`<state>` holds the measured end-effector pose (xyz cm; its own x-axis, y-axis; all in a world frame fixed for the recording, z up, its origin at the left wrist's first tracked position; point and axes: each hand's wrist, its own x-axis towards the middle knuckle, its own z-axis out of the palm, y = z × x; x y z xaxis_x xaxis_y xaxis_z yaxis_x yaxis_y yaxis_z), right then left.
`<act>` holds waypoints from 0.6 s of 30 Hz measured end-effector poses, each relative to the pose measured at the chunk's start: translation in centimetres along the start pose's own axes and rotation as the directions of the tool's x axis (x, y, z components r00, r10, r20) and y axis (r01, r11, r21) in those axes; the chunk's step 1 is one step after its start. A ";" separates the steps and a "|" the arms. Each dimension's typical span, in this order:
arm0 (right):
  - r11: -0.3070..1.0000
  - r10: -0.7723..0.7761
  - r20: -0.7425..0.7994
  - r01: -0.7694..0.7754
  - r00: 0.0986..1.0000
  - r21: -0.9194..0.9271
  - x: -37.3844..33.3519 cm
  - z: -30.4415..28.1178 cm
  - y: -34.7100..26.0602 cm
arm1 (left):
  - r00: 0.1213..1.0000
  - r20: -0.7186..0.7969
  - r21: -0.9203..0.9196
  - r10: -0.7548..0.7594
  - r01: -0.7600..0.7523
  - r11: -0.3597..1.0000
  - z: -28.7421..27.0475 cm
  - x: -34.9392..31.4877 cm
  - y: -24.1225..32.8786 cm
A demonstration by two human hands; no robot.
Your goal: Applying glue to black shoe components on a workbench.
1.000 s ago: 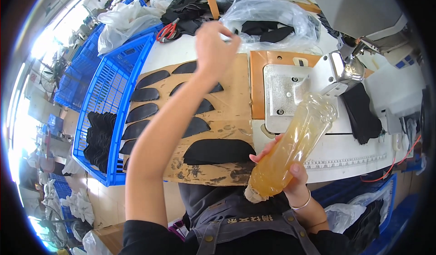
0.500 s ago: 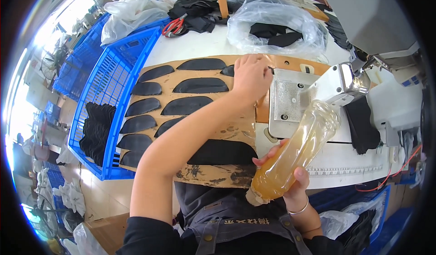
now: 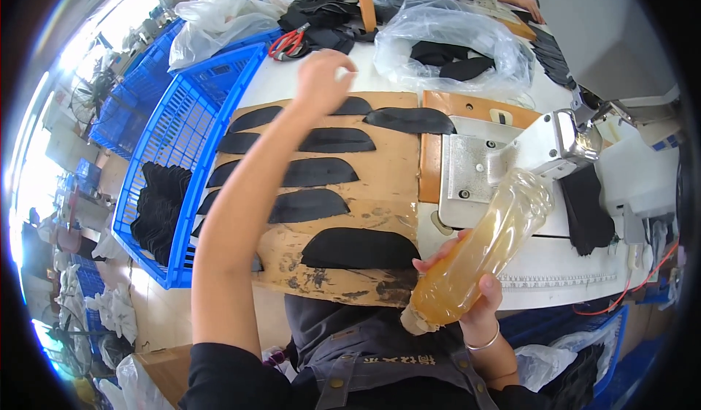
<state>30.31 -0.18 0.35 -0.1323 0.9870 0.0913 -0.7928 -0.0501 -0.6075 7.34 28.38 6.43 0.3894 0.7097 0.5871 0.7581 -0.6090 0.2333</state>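
In the head view, the right hand (image 3: pixel 482 308) is clamped around the bottle (image 3: pixel 473 257) right of lower centre, best kept steady and clear of the black pieces (image 3: pixel 337 140); the left hand (image 3: pixel 320 83) curls at upper centre, though I cannot tell whether its grip is closed. The bottle's long axis runs diagonally, narrow end toward lower left, base toward upper right.

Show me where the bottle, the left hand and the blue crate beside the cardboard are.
Bottle (image 3: pixel 479 255), head view: middle of its see-through body.
Left hand (image 3: pixel 323 83), head view: back of the hand.
Blue crate (image 3: pixel 196 193), head view: its right side wall.
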 end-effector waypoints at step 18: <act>0.999 0.037 -0.083 -0.037 0.996 0.004 -0.3 0.3 0.1 | 0.696 0.200 0.600 -0.689 0.469 0.648 -11.0 -8.7 -15.8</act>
<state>30.15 -0.51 0.49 -0.1120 0.9937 0.0027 -0.7897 -0.0874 -0.6072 -13.78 27.93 6.19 -0.1465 0.9848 0.0929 0.9879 0.1505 -0.0384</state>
